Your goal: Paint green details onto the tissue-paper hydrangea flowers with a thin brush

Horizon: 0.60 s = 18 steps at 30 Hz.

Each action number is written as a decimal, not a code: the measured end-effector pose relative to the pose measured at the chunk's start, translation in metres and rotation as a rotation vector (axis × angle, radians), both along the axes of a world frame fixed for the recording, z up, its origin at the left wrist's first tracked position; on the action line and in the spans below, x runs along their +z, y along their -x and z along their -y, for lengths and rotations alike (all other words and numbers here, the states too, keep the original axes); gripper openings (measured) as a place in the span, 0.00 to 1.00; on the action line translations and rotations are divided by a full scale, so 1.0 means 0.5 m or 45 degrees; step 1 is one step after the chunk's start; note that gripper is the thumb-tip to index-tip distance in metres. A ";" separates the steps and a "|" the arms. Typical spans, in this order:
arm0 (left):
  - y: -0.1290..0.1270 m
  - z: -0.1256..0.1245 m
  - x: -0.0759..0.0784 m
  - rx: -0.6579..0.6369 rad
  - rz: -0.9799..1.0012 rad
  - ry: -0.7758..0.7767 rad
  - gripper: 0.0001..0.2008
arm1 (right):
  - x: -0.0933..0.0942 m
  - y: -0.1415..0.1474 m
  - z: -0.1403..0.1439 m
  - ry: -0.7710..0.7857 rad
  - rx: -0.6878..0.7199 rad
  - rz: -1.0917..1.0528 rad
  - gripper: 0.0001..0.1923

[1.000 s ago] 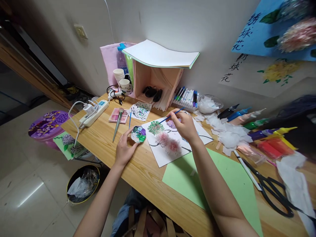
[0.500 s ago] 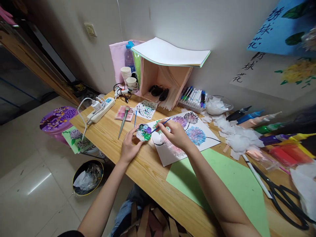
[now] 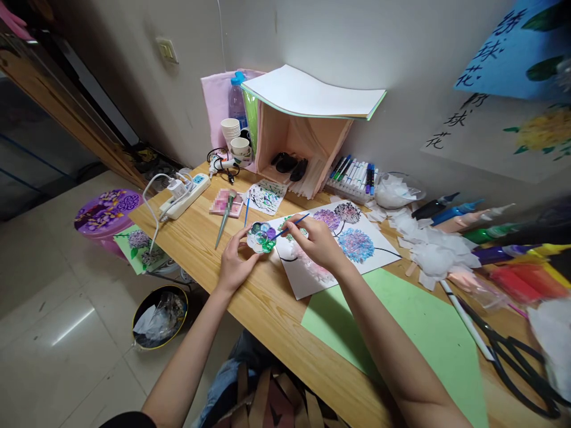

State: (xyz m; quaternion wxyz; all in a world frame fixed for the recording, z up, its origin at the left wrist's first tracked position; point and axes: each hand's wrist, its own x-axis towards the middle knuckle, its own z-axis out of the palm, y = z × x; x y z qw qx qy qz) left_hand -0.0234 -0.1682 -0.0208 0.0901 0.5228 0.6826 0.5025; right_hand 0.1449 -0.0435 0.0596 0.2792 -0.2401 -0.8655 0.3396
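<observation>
My left hand point(image 3: 236, 261) grips a small round paint palette point(image 3: 255, 241) with green, purple and white paint in its wells, tilted above the table. In my right hand point(image 3: 316, 241) is a blue paintbrush point(image 3: 292, 224), its tip at the palette's right side by the purple and green paint. Beneath my right hand lies a white sheet with painted flowers point(image 3: 357, 245) in pink, purple, black and blue; the hand hides part of it. A second blue brush point(image 3: 247, 211) stands just behind the palette. Left of that rests a large grey-handled brush point(image 3: 225, 220).
A green sheet point(image 3: 401, 321) lies in front of the painting. To the right are black scissors point(image 3: 513, 351), paint bottles point(image 3: 486, 232) and white paper scraps point(image 3: 439, 252). A pink box point(image 3: 307, 134), markers point(image 3: 352, 178) and a power strip point(image 3: 185, 196) stand farther back.
The whole view has shifted slightly. The brush tip stays at the palette, and both hands keep nearly the same pose.
</observation>
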 end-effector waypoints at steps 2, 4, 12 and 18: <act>0.000 0.000 0.001 -0.001 0.011 -0.002 0.31 | -0.001 0.002 0.001 0.001 0.004 -0.012 0.13; -0.001 0.000 0.002 0.003 0.012 -0.002 0.31 | -0.002 0.003 0.001 0.006 0.007 -0.020 0.14; -0.001 0.000 0.003 -0.004 0.007 -0.020 0.31 | 0.000 0.003 0.003 0.034 0.018 -0.056 0.12; 0.000 0.000 0.006 -0.013 0.026 -0.026 0.31 | 0.005 0.002 0.004 0.067 0.036 -0.054 0.12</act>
